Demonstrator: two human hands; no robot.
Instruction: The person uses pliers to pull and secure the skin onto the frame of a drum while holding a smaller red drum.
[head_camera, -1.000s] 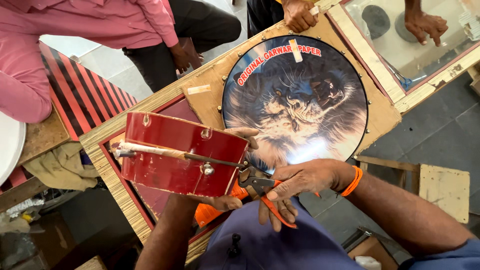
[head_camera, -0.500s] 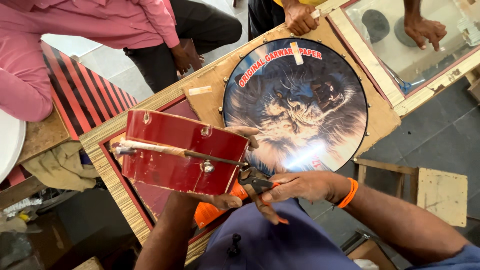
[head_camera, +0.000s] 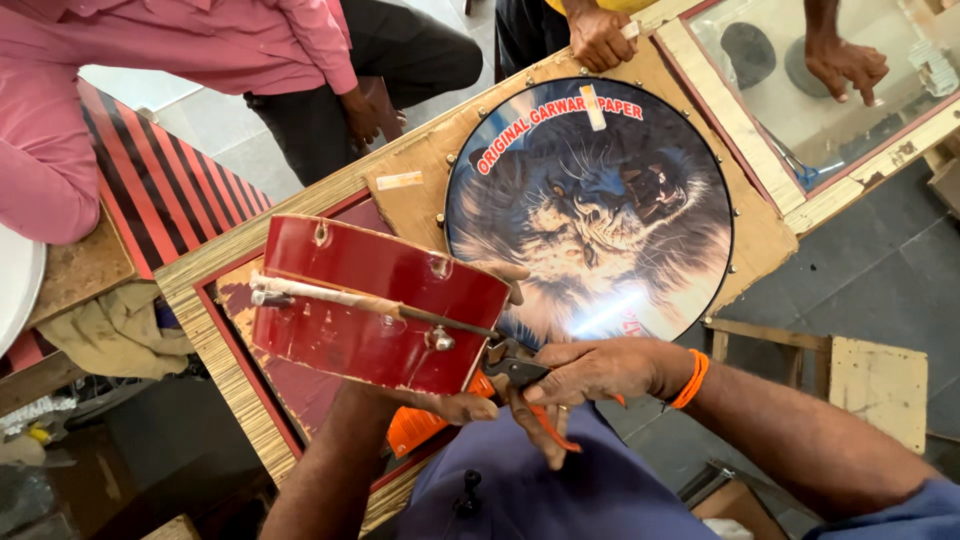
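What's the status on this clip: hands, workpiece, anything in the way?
Left hand holds red curved panel. Right hand grips orange-handled pliers on metal rod at panel's edge. Round picture disc behind; others' hands apart.

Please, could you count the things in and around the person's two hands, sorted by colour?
Red: 1, the curved red metal sheet piece, held by the left hand.
Orange: 1, the orange-handled pliers, gripped by the right hand.
Pale: 1, the paper-wrapped metal rod across the sheet.
Blue: 1, the round blue printed disc.
Total: 4
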